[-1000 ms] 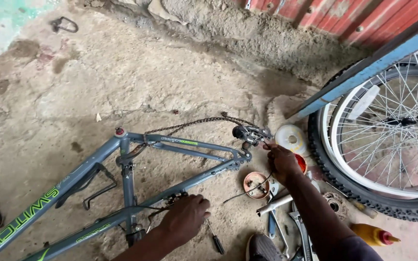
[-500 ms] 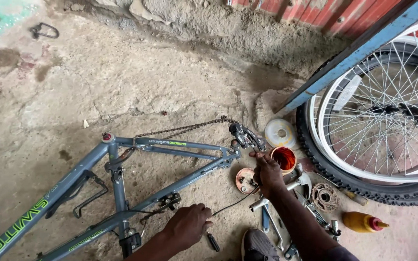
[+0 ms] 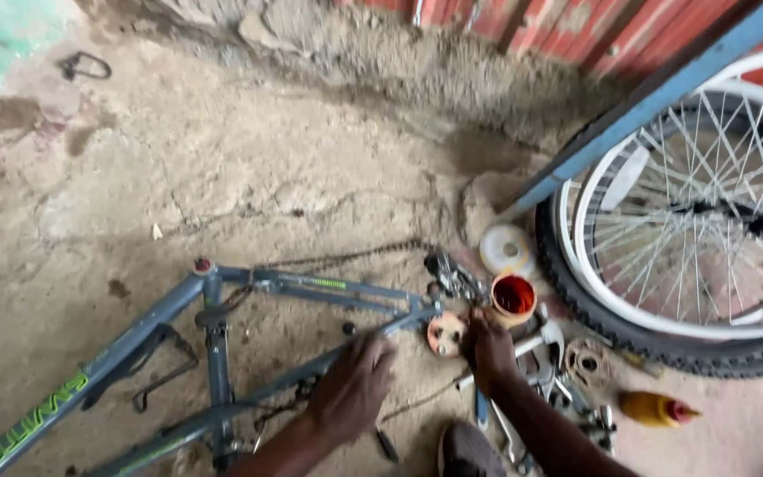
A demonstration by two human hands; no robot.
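Concrete floor [image 3: 249,177]: grey bicycle frame [image 3: 311,287] flat, rigid, probably heavy; best gripped at tubes. Left hand [image 3: 351,384] clasping lower tube; right hand [image 3: 490,349] near orange cup [image 3: 513,298], closure indeterminate.

Floor: bare, cracked concrete floor [image 3: 249,177], dusty, dark stains toward left edge | Far edge: rough crumbling masonry base [image 3: 417,62] | Wall: red corrugated metal sheeting [image 3: 611,26] above it | Top-left corner: patch of green-painted surface [image 3: 2,35] | Light: even daylight, soft shadows.
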